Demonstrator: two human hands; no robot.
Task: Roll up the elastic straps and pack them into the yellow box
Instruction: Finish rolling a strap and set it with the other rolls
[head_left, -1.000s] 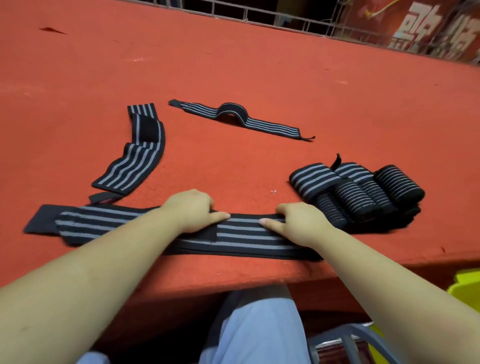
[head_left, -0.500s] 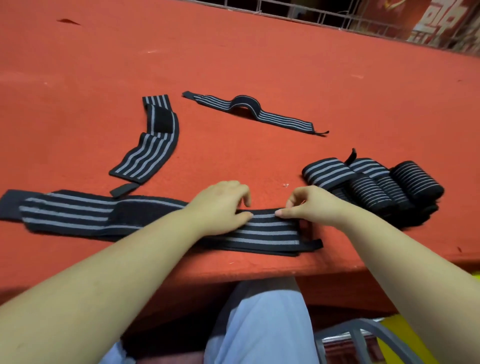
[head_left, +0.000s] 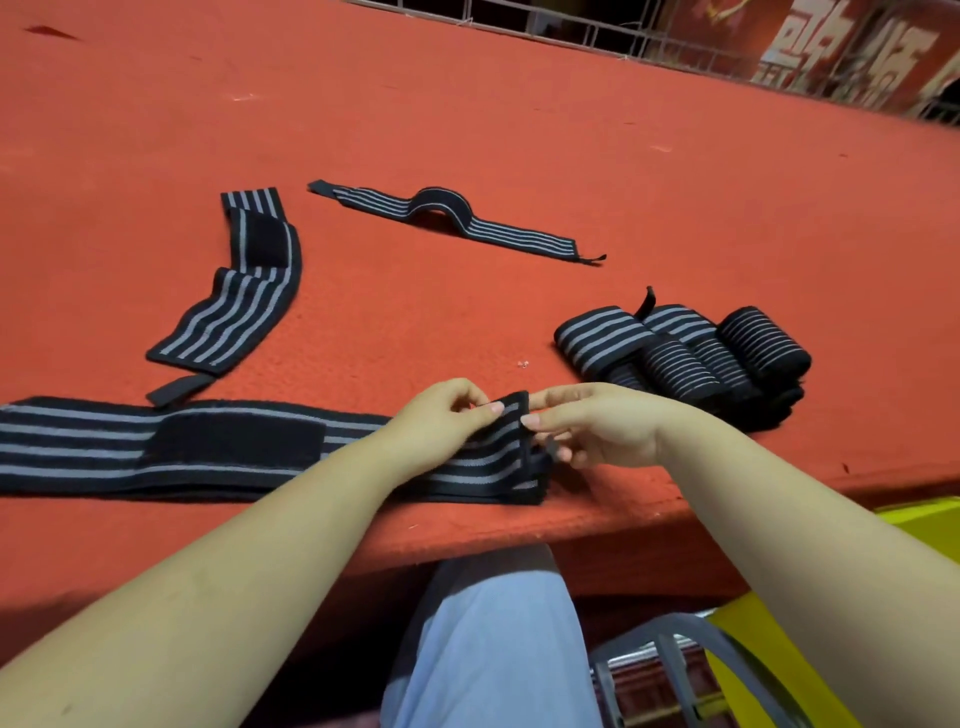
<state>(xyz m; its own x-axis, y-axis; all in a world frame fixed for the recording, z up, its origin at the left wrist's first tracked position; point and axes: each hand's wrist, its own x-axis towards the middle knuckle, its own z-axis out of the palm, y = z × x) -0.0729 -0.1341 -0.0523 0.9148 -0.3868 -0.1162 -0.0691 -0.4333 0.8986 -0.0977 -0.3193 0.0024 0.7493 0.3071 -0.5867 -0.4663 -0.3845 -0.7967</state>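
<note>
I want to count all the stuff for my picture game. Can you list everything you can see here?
flat straps: 3, black with grey stripes; one long strap along the near table edge with its right end lifted, one curved strap behind it, one humped strap farther back
rolled straps: a pile, exact count unclear, black with grey stripes, on the table's right
table: 1, red covering
yellow box: 1, partly seen, below the table's edge on the right
grey frame: 1, bottom right, beside the legs
railing: grey, beyond the table
legs: light blue trousers, under the table
left hand: pinches the long strap's end
right hand: pinches the same end
</note>
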